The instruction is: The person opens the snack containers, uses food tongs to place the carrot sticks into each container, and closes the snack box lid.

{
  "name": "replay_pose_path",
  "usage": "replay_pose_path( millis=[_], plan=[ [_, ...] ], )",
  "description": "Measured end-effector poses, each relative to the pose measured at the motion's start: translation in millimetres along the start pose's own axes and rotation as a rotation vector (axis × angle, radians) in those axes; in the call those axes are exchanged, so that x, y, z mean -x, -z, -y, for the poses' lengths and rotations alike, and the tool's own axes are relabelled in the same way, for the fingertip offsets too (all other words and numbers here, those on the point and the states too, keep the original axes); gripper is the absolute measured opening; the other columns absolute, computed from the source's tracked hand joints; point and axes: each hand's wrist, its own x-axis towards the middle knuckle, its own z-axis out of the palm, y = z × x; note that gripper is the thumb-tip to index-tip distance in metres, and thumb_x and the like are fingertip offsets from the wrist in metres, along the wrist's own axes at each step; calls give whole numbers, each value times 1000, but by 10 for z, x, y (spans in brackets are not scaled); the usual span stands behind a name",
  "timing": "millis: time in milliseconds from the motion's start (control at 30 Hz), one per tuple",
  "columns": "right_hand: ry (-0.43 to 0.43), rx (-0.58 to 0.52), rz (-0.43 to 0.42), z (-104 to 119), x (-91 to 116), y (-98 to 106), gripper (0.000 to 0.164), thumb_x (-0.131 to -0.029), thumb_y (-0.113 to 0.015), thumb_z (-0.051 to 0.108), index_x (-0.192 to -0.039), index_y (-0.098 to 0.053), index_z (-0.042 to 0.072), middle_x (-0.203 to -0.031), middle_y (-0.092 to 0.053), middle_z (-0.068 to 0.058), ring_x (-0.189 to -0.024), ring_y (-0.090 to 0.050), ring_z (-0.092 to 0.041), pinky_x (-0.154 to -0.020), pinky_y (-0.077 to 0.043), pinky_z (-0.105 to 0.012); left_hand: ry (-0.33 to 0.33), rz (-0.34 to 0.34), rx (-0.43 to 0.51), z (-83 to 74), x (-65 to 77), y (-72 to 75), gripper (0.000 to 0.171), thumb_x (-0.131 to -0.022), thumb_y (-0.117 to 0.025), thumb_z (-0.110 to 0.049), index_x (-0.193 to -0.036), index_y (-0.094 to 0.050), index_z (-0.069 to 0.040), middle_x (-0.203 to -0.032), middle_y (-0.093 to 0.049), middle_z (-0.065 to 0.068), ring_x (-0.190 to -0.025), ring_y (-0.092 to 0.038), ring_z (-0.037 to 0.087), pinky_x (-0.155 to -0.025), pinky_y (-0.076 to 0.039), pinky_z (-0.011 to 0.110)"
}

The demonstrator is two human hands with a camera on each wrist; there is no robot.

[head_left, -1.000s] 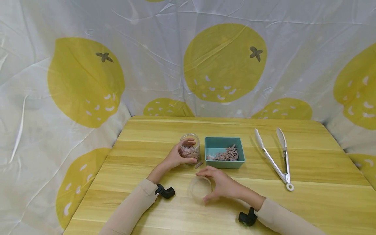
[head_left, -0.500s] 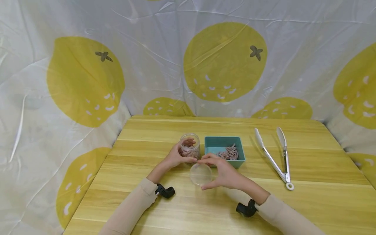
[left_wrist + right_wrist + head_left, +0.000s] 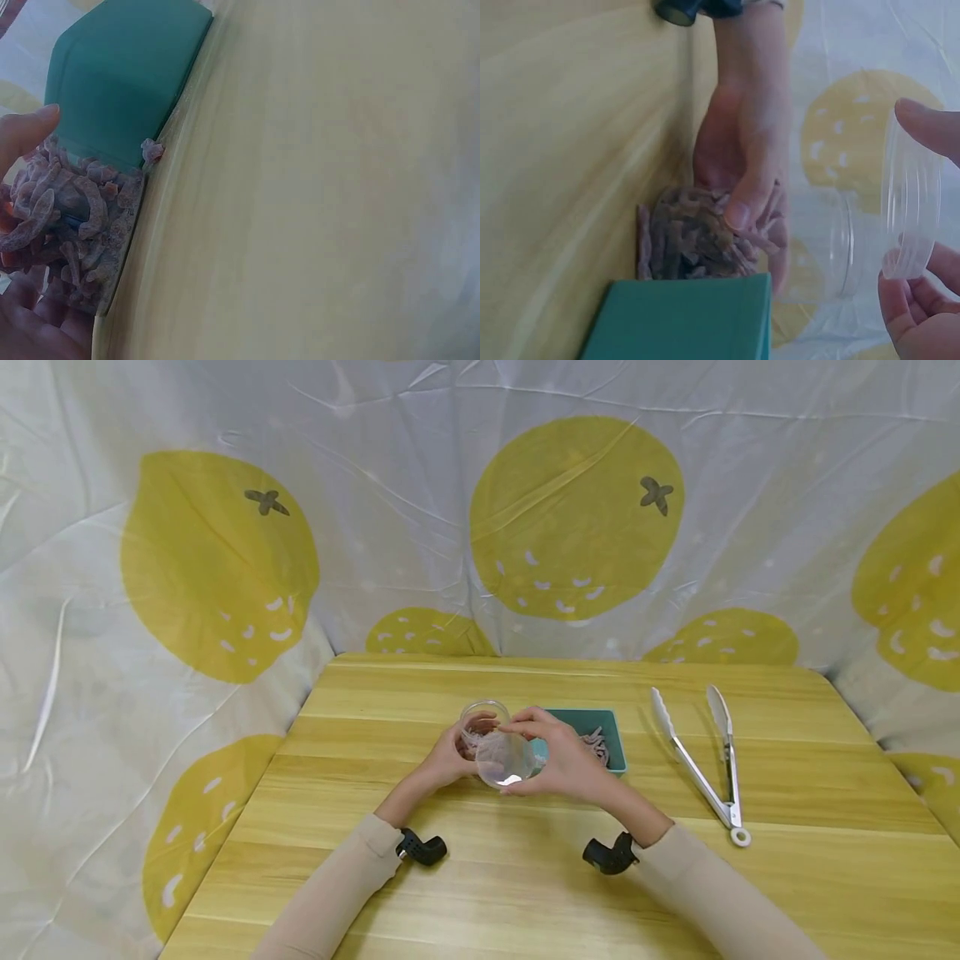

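Note:
A clear plastic jar stands upright on the table, partly filled with brownish dried strips. My left hand curls round the jar's side. Between thumb and fingers, my right hand pinches a clear round lid by its edge. In the right wrist view the lid is just above the jar's open mouth, apart from it. A teal rectangular box with more strips stands right of the jar, partly hidden by my right hand. One loose strip lies on the table by the jar.
Metal tongs with pale tips lie spread on the right of the wooden table. A lemon-print curtain hangs behind and at the sides.
My right hand has lifted the lid from nearer the table's front up to the jar, now covering part of the teal box. My left hand has stayed on the jar.

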Motion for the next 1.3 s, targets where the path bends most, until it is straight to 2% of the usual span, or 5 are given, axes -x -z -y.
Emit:
replay_pose_path(
  millis=[133,200,300,467,1300],
  plan=[
    [-4,-5,-28,-22,-132,9,75,-65,-96,26,-132,-66,8,-125,-56,-4,-116,-55,-29,-93,-49,-52,53,-15,-46,-8,15,9,81,-79,-79,9,-149,-40,-5,-136,-53,20,-110,-56,22,-84,-52,27],
    [-5,-12,-34,-38,-192,10,76,-66,-96,25,-132,-65,6,-125,-55,-4,-114,-56,-30,-92,-49,-52,64,-16,-54,-5,19,12,81,-80,-80,7,-149,-39,-3,-135,-53,21,-113,-57,24,-88,-51,29],
    [-4,-32,-32,-53,-270,16,76,-68,-95,23,-133,-63,3,-127,-55,-6,-114,-56,-34,-92,-49,-52,65,5,-16,-8,16,10,81,-80,-80,5,-149,-38,-2,-137,-52,22,-120,-56,28,-96,-49,32],
    [-7,-34,-37,-77,-370,0,74,-68,-95,22,-131,-63,-1,-127,-55,-9,-113,-55,-37,-92,-49,-54,47,35,47,-4,17,4,81,-80,-81,4,-149,-39,-5,-140,-50,20,-122,-54,28,-97,-49,34],
    [-16,29,-51,-211,-592,-102,73,-69,-94,21,-132,-63,1,-123,-56,-8,-109,-56,-27,-92,-50,-43,80,32,33,14,35,26,74,-83,-79,1,-147,-43,-7,-138,-53,17,-117,-58,24,-98,-48,34]
  ],
)
